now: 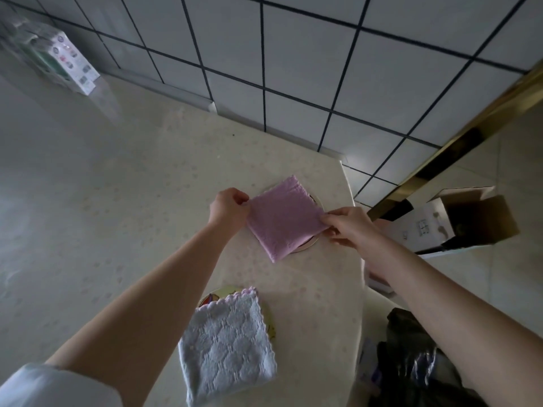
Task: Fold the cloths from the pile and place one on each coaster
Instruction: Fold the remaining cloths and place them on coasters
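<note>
The light is dim, cool and grey, with no hard shadows; a pale sheen lies on the left of the surface (88, 183) and on the tiled wall (293, 69) at the upper right, and the gold strip (440, 160) catches a few bright glints. The wide lens bends the wall's grout lines and stretches the corners, where the packet (67, 60) at upper left and the white sleeve (44, 386) at lower left are smeared and soft. The pink cloth (282, 218) near the middle is sharpest, its weave readable, while the dark bag (411, 362) at lower right sinks into murk.
</note>
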### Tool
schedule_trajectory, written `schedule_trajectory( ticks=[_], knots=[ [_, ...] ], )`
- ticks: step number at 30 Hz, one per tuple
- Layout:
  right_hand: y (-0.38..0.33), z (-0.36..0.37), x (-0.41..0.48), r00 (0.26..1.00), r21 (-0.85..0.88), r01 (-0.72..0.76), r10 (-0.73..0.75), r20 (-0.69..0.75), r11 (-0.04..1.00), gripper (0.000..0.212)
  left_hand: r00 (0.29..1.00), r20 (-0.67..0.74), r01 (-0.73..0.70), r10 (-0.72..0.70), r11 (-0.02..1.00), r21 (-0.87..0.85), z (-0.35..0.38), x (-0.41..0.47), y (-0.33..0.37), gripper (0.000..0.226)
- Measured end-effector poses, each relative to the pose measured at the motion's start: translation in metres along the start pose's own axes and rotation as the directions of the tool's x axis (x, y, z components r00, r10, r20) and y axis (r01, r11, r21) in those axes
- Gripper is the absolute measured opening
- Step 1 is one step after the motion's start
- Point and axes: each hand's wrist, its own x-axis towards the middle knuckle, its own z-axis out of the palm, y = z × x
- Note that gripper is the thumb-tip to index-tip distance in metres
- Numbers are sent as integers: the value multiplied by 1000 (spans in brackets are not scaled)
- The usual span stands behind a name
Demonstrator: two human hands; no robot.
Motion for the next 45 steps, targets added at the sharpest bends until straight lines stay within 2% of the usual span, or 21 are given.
schedule_trajectory(
  ticks=[6, 10, 15, 21, 27, 30, 34, 38, 40, 45],
  knots=[
    [-1, 2, 9, 992, -182, 121, -125, -14, 976, 18, 1000, 6, -20, 19, 997, 72, 0, -3, -3, 17],
    [-5, 1, 14, 979, -295, 192, -204, -10, 936, 16, 1000, -2, 7, -7, 999, 50, -1, -8, -8, 20],
    [-11, -2, 16, 977, -259, 204, -211, 0, 944, 21, 1000, -4, 11, -11, 1000, 2, 0, -13, -13, 20],
    [-29, -3, 29, 977, -202, 194, -208, -51, 960, 23, 994, -37, 96, -102, 986, -138, 9, -23, -18, 19],
    [-30, -3, 30, 973, -288, 199, -224, -56, 937, 11, 994, -75, 75, -81, 995, -71, 10, -30, -25, 20],
    [-24, -5, 16, 955, -386, 214, -275, -109, 897, 21, 995, -94, 38, -38, 999, -9, 0, -43, -29, 18],
    [-3, 0, -18, 946, -322, 218, -281, -164, 921, 31, 984, -179, -15, 19, 1000, 26, -22, -68, -54, 20],
    [33, 22, -46, 957, -282, 209, -254, -137, 937, 23, 976, -213, -43, 51, 998, 45, -46, -112, -87, 23],
    [49, 34, -59, 971, -205, 205, -226, -83, 957, 16, 971, -240, -12, 23, 999, 49, -55, -137, -107, 25],
    [72, 63, -98, 986, -72, 160, -155, 65, 984, 19, 948, -299, 107, -106, 994, -10, -59, -192, -144, 26]
  ],
)
